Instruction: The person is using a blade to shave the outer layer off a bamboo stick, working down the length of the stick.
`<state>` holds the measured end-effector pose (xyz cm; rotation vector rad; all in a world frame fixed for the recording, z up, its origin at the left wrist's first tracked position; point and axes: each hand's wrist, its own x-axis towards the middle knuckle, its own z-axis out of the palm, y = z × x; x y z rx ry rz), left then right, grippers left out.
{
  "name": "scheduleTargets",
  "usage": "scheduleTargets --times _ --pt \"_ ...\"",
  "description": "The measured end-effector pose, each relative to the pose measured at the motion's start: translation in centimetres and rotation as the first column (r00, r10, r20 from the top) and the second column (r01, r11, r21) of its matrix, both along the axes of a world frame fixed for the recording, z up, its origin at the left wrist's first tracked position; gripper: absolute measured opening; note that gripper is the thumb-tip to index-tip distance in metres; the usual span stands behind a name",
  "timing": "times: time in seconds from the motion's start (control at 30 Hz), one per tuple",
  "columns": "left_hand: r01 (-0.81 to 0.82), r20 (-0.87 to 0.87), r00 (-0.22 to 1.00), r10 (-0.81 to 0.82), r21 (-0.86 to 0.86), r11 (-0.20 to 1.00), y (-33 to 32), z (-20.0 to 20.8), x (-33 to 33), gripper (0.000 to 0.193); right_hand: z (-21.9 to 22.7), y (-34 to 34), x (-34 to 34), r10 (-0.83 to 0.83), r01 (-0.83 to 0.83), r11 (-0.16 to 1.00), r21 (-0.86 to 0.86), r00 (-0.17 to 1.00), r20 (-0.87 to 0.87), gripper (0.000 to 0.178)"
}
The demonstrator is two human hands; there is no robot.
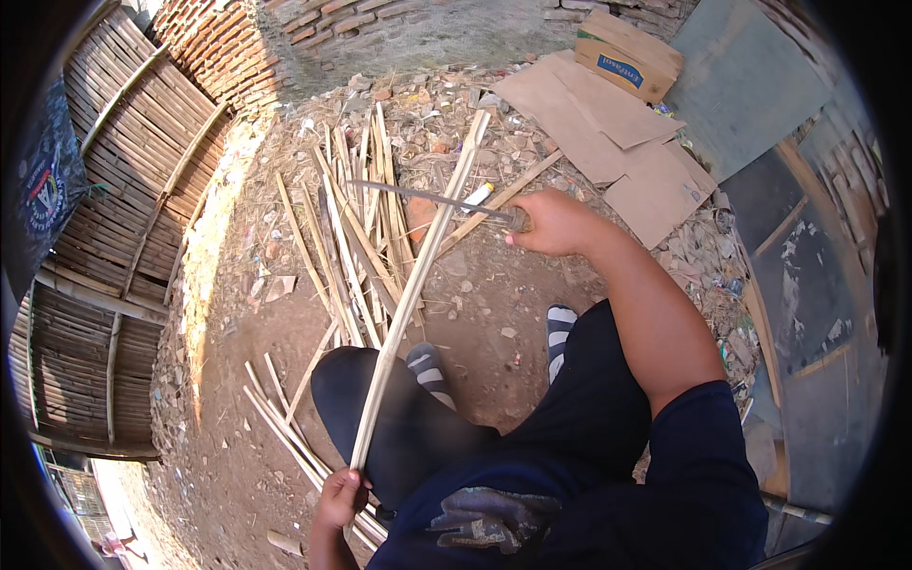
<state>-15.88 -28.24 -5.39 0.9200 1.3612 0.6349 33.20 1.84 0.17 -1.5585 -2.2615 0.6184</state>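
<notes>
My left hand [342, 496] is closed around the near end of a long pale bamboo strip [400, 313]. The strip slants up and away over my bent left knee, its far end raised beyond the knife. My right hand [556, 221] grips the handle of a long, narrow knife [394, 190], its dark blade pointing left. The blade crosses the strip near its far end; whether the edge touches it I cannot tell. Under and beyond the strip, a loose pile of split bamboo [332, 252] lies on the ground. More strips [285, 432] lie beside my left knee.
A small white-and-yellow item [480, 194] lies behind the blade. Flattened cardboard [589, 119] and a cardboard box [629, 59] sit at the far right. Large dark panels [793, 285] stand at right, a bamboo slat wall [142, 142] at left, a brick wall [223, 47] behind. Rubble litters the dirt.
</notes>
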Motion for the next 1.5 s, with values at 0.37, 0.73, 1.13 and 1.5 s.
scheduleTargets --times 0.37,0.73,1.13,1.5 --pt "0.074 -0.178 0.981 -0.073 0.004 0.997 0.1 1.7 0.7 0.047 0.8 0.0 -1.4 0.104 -0.097 0.993 -0.063 0.987 0.119 0.046" --pt "0.104 -0.333 0.937 -0.107 -0.025 0.994 0.4 1.5 0.7 0.056 1.6 -2.4 -3.2 0.167 -0.155 0.985 -0.076 0.968 0.187 0.046" --pt "-0.055 -0.434 0.896 0.089 0.091 0.994 -0.4 1.0 2.4 0.050 -1.1 0.9 -1.8 0.078 -0.073 0.991 -0.109 0.996 0.048 0.050" --pt "0.059 -0.677 0.719 0.159 0.287 0.956 -0.5 0.1 3.6 0.052 -2.2 0.7 -4.1 0.292 -0.248 0.909 -0.334 0.952 0.087 0.040"
